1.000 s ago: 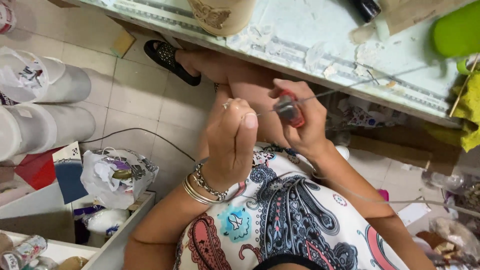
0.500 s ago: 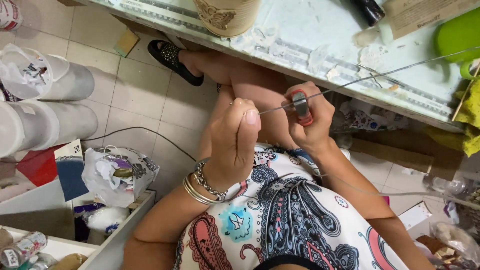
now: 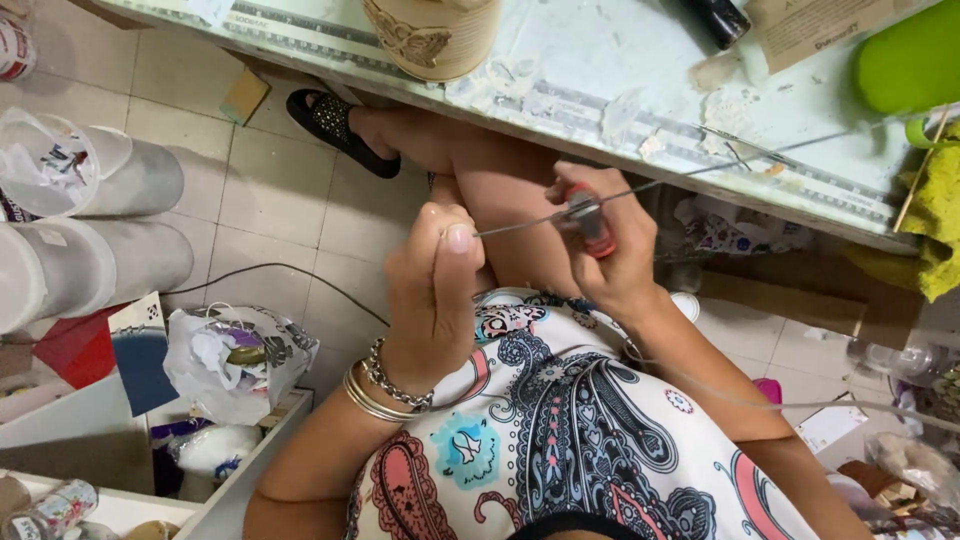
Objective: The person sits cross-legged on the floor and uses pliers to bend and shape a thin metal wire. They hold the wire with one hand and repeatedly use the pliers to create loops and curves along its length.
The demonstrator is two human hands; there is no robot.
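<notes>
While pinching wire (image 3: 520,222), white bag (image 3: 235,360) of scraps nearby.

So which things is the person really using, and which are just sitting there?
Being used:
- left hand pinching one end of the thin wire
- right hand gripping the red-handled tool on that wire

Just lying about:
- beige tub on the table
- green thing on the table
- crumpled bag on the floor
- grey rolls at the left

Beige jar (image 3: 432,35) and green pouch (image 3: 910,62) on table (image 3: 560,85).
</notes>
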